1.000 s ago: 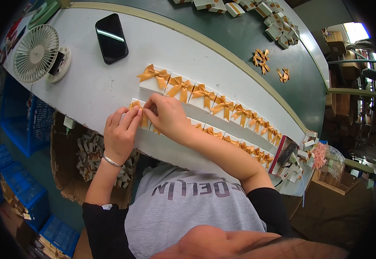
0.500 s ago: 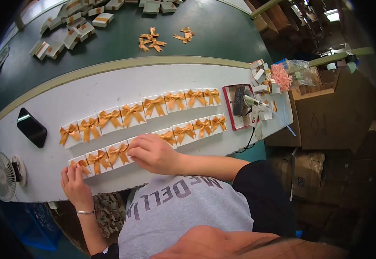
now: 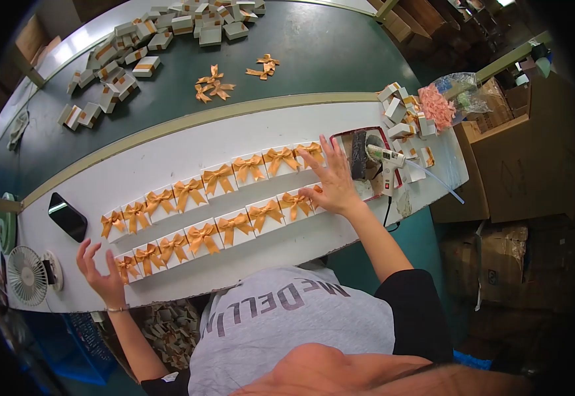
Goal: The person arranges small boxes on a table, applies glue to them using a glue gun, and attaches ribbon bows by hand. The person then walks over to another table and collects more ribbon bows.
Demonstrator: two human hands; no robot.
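Observation:
Small white boxes with gold satin bows stand side by side in two rows on the white tabletop. One is the back row, the other the front row. My left hand, fingers apart and curved, is just beside the left end of the front row and holds nothing. Across the right end of both rows my right hand spreads its fingers, partly hiding the last boxes. Whether its fingertips touch those boxes I cannot tell.
A glue gun with a cord lies on a red-edged tray at the right. A phone and small fan are at the left. Loose bows and heaped boxes lie on the green table behind.
My right hand has left the middle of the front row and moved right, fingers now spread. My left hand has drawn slightly left off the end box. The camera view has shifted.

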